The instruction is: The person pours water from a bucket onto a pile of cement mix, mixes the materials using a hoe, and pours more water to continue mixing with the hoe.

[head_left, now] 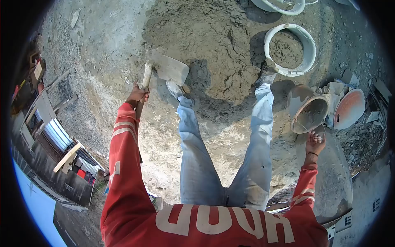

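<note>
My left hand (139,94) is wrapped round the handle of a hoe (173,69), whose broad metal blade rests at the left edge of a pile of wet mortar (222,49). At the right, my right hand (315,142) is raised just below the rim of a tilted, empty bucket (309,114); its fingers are curled, and whether they touch the rim or its wire handle is unclear. A white bucket (310,45) filled with mortar stands upright at the pile's right side, near my right foot.
Another bucket (288,11) is at the top edge. Beside the tilted bucket lie cement-stained sacks (332,96) and a reddish container (349,109). A large grey rounded drum (329,181) lies at lower right. Wooden planks (68,156) and scaffolding are at the left.
</note>
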{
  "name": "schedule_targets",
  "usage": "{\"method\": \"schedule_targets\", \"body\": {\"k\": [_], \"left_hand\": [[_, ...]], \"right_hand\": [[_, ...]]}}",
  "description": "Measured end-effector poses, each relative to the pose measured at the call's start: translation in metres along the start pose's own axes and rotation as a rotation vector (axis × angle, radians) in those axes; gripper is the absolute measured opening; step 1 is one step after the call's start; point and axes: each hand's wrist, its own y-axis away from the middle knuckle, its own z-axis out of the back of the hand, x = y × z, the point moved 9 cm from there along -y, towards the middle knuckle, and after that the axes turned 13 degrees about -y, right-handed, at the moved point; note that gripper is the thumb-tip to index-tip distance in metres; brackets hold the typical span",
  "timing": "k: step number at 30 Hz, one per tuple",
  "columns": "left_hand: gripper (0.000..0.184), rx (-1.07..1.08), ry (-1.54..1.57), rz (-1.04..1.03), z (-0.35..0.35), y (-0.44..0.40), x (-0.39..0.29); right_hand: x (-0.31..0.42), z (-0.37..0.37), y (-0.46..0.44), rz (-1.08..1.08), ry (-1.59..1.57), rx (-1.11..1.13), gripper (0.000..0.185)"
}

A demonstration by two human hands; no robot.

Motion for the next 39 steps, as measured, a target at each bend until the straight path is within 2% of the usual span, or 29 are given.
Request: {"method": "schedule_targets", "body": {"k": [2, 3, 5, 6, 7, 10, 11, 15, 17, 18, 20, 22, 24, 25, 26, 27, 28, 30, 31, 32, 34, 37, 39], "left_hand": [[0.094, 0.069, -0.302, -0.042, 0.016, -0.028, -0.004], [0.094, 0.07, -0.277, -0.049, 0.024, -0.037, -0.005], [0.09, 0.031, -0.463, -0.107, 0.036, -0.044, -0.012], [0.09, -0.034, -0.614, -0.053, 0.044, -0.038, -0.015], [0.09, -0.019, -0.597, -0.06, 0.047, -0.034, -0.013], [0.085, -0.248, -1.225, -0.172, 0.072, -0.031, -0.018], [0.083, -0.349, -1.404, -0.221, 0.077, -0.03, -0.024], [0.078, -0.374, -1.346, -0.226, 0.094, -0.014, -0.056], [0.076, -0.447, -1.439, -0.281, 0.089, -0.004, -0.063], [0.076, -0.527, -1.391, -0.314, 0.084, 0.014, -0.073], [0.07, -0.826, -1.375, -0.736, 0.054, 0.073, -0.108], [0.063, -0.77, -1.016, -1.007, 0.012, 0.122, -0.129], [0.055, -0.283, -0.589, -0.774, -0.045, 0.121, -0.08], [0.053, -0.006, -0.349, -0.504, -0.079, 0.124, -0.045], [0.052, 0.063, -0.2, -0.327, -0.109, 0.129, -0.003], [0.055, 0.152, 0.095, -0.093, -0.139, 0.146, 0.03], [0.054, -0.03, 0.134, -0.175, -0.155, 0.148, 0.066], [0.05, -0.129, 0.34, -0.097, -0.185, 0.162, 0.138], [0.046, -0.043, 0.509, 0.064, -0.204, 0.175, 0.164], [0.046, -0.048, 0.514, 0.071, -0.214, 0.188, 0.166], [0.035, -0.045, 0.599, 0.152, -0.234, 0.21, 0.165], [0.029, -0.019, 0.54, 0.139, -0.239, 0.228, 0.144], [0.036, 0.032, 0.604, 0.199, -0.241, 0.221, 0.137]], "right_hand": [[0.0, -0.023, 0.071, 0.018, 0.086, 0.095, 0.029], [-0.002, -0.035, 0.104, 0.042, 0.124, 0.135, 0.028], [-0.013, -0.074, 0.176, 0.13, 0.264, 0.282, 0.026], [-0.022, -0.082, 0.202, 0.148, 0.273, 0.29, 0.026], [-0.034, -0.098, 0.229, 0.136, 0.322, 0.406, 0.027], [-0.073, -0.126, 0.29, 0.093, 0.417, 0.643, 0.027], [-0.086, -0.127, 0.301, 0.088, 0.458, 0.638, 0.029], [-0.133, -0.128, 0.311, 0.181, 0.757, 0.676, 0.04], [-0.158, -0.138, 0.314, 0.205, 0.883, 0.727, 0.04], [-0.172, -0.144, 0.318, 0.236, 1.0, 0.772, 0.04], [-0.2, -0.15, 0.331, 0.195, 1.07, 0.836, 0.039], [-0.23, -0.162, 0.355, 0.176, 1.138, 0.908, 0.034], [-0.254, -0.164, 0.369, 0.207, 1.208, 0.959, 0.034], [-0.264, -0.165, 0.377, 0.253, 1.275, 1.005, 0.033], [-0.273, -0.162, 0.38, 0.274, 1.334, 1.017, 0.032], [-0.281, -0.162, 0.384, 0.266, 1.334, 1.025, 0.032], [-0.289, -0.162, 0.389, 0.281, 1.365, 1.044, 0.037], [-0.3, -0.16, 0.391, 0.29, 1.4, 1.068, 0.042], [-0.302, -0.161, 0.388, 0.369, 1.448, 1.076, 0.041], [-0.304, -0.162, 0.384, 0.449, 1.495, 1.085, 0.041], [-0.308, -0.163, 0.368, 0.487, 1.557, 1.072, 0.04], [-0.319, -0.176, 0.34, 0.541, 1.589, 1.052, 0.04], [-0.33, -0.193, 0.323, 0.481, 1.517, 1.05, 0.044]]}}
